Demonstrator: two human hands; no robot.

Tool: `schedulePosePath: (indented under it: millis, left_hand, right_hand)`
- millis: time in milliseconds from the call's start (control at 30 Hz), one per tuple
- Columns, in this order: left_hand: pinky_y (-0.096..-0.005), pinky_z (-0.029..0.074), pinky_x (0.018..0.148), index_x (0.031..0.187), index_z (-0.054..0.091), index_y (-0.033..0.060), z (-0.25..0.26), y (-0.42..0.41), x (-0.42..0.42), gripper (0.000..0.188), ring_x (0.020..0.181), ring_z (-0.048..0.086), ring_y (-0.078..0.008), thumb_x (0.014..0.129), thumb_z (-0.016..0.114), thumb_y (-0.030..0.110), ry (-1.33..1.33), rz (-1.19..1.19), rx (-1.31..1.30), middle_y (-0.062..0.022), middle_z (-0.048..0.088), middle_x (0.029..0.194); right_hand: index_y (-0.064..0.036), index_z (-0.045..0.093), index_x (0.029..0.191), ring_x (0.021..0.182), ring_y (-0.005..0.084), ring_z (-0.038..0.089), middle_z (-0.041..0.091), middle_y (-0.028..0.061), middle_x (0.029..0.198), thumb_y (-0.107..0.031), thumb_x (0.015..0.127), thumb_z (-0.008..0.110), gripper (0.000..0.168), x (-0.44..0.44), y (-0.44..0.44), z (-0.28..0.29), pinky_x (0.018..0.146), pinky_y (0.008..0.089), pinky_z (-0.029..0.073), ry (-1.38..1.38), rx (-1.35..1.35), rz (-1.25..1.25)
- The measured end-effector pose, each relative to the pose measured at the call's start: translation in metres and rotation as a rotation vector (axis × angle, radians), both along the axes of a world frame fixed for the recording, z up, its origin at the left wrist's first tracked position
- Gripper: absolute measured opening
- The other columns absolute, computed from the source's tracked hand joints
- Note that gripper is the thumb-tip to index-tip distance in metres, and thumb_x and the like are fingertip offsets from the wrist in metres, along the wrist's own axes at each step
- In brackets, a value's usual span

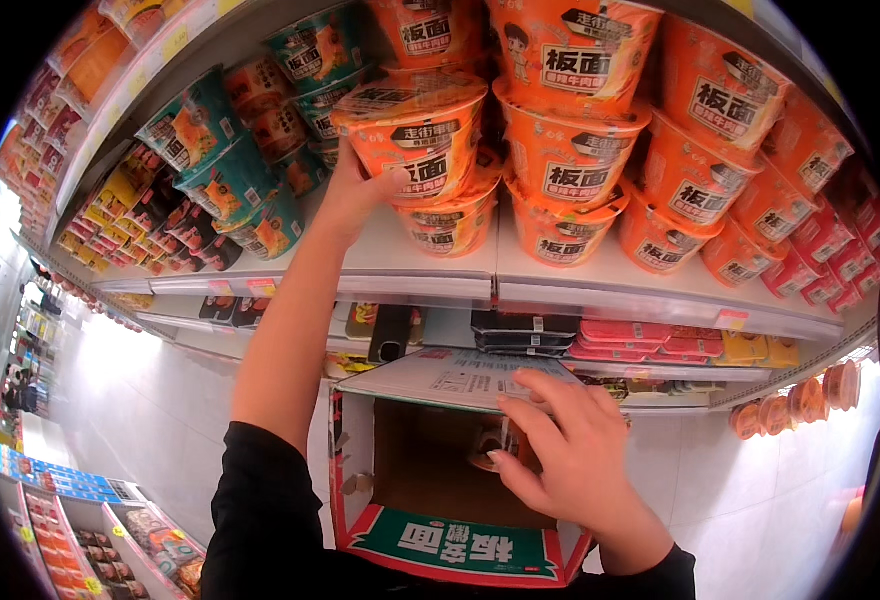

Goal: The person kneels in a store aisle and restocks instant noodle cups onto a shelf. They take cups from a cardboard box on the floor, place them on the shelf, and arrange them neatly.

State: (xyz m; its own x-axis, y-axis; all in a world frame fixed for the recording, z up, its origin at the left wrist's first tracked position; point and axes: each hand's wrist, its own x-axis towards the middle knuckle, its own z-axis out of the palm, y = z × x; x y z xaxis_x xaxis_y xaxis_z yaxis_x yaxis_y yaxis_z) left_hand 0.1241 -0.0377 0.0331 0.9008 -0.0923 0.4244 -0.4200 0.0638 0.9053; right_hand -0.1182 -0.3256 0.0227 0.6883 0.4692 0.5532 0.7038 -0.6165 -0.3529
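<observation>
My left hand (368,187) grips the left side of an orange instant noodle tub (425,142), its thumb on the tub's front. That tub sits tilted on top of another orange tub (443,225) on the white shelf. My right hand (560,442) is over the opening of a cardboard carton (350,465), fingers spread and bent, holding nothing. The carton stands with its flaps open, a green and red printed flap (455,544) towards me. Inside it, partly behind my right fingers, a tub (485,442) shows dimly.
Stacked orange tubs (571,172) fill the shelf's middle and right. Teal tubs (237,187) stand at the left, red ones (815,262) at the far right. The shelf edge (410,289) crosses above the carton. Flat black packs (522,334) and pink packs (627,341) lie on the lower shelf.
</observation>
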Motion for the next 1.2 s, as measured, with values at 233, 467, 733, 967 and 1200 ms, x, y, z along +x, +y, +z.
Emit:
schedulePosePath:
  millis: [233, 467, 733, 967, 1200]
  left_hand:
    - [-0.0397, 0.038, 0.108, 0.149, 0.023, 0.0080, -0.010, -0.003, 0.006, 0.098, 0.129, 0.047, -0.0245, 0.073, 0.083, 0.029, 0.030, -0.018, 0.000, -0.0125, 0.045, 0.141]
    - [-0.0381, 0.041, 0.106, 0.145, 0.026, 0.0003, -0.023, -0.005, 0.013, 0.093, 0.126, 0.048, -0.0234, 0.078, 0.080, 0.036, -0.142, 0.008, 0.008, -0.0141, 0.048, 0.136]
    - [-0.0341, 0.040, 0.103, 0.142, 0.032, -0.0016, -0.042, -0.007, 0.024, 0.074, 0.120, 0.049, -0.0202, 0.091, 0.066, 0.040, -0.377, 0.075, 0.077, -0.0120, 0.050, 0.134]
    - [-0.0342, 0.036, 0.106, 0.144, 0.032, -0.0004, -0.043, -0.010, 0.017, 0.065, 0.123, 0.046, -0.0205, 0.098, 0.055, 0.039, -0.380, 0.114, 0.120, -0.0112, 0.048, 0.136]
    - [-0.0340, 0.034, 0.108, 0.148, 0.029, 0.0000, -0.034, -0.006, 0.006, 0.063, 0.127, 0.043, -0.0210, 0.101, 0.051, 0.035, -0.239, 0.116, 0.198, -0.0114, 0.044, 0.142]
  right_hand:
    - [-0.008, 0.065, 0.107, 0.084, 0.0222, 0.062, 0.061, 0.0105, 0.117, -0.025, 0.070, 0.077, 0.042, 0.006, 0.001, 0.003, 0.071, 0.0360, 0.043, 0.023, 0.017, 0.004]
    - [-0.008, 0.065, 0.106, 0.081, 0.0216, 0.062, 0.060, 0.0098, 0.115, -0.024, 0.070, 0.077, 0.041, 0.008, 0.003, 0.004, 0.069, 0.0356, 0.045, 0.012, 0.006, -0.008]
    - [-0.008, 0.064, 0.105, 0.080, 0.0228, 0.061, 0.060, 0.0095, 0.115, -0.023, 0.070, 0.076, 0.041, 0.006, 0.004, 0.003, 0.069, 0.0363, 0.044, -0.022, -0.012, -0.012]
    - [-0.009, 0.064, 0.105, 0.081, 0.0229, 0.061, 0.060, 0.0088, 0.114, -0.024, 0.069, 0.077, 0.040, 0.004, 0.003, 0.001, 0.070, 0.0361, 0.044, -0.031, -0.013, -0.016]
    - [-0.009, 0.065, 0.104, 0.081, 0.0222, 0.061, 0.061, 0.0072, 0.112, -0.025, 0.069, 0.077, 0.040, 0.006, 0.004, 0.001, 0.069, 0.0357, 0.043, -0.029, -0.015, -0.018]
